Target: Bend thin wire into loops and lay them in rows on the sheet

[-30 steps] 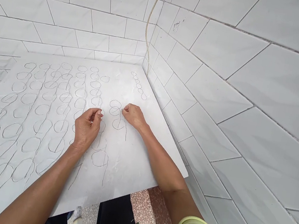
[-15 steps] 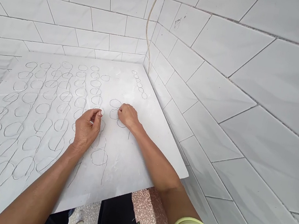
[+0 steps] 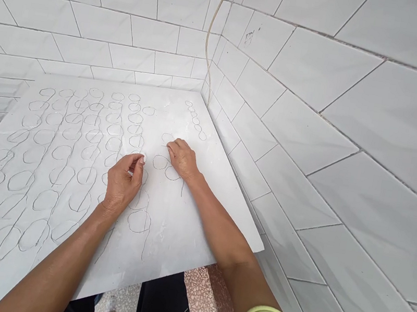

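Observation:
Thin dark rings, which look like wire or thread, lie in rows on a white board (image 3: 197, 228). My left hand (image 3: 124, 179) is closed in a pinch over one row, its fingertips beside a ring; what they hold is too small to make out. Farther right, my right hand (image 3: 183, 158) pinches a thin ring (image 3: 167, 137) that shows faintly beyond its fingertips. Just below that hand are two more rings, one with a loose strand (image 3: 182, 189) trailing from it. A larger ring (image 3: 138, 221) with a hanging strand lies nearer the board's front edge.
Several columns of rings (image 3: 46, 200) cover the left side of the board. A short chain of smaller rings (image 3: 195, 121) lies at the far right. White tiled walls (image 3: 298, 138) border the back and right sides. A cable (image 3: 208, 35) hangs in the corner.
My right hand has shifted slightly, and the ring at its fingertips has moved away from the two rings below it. My left hand keeps its pinch in nearly the same place.

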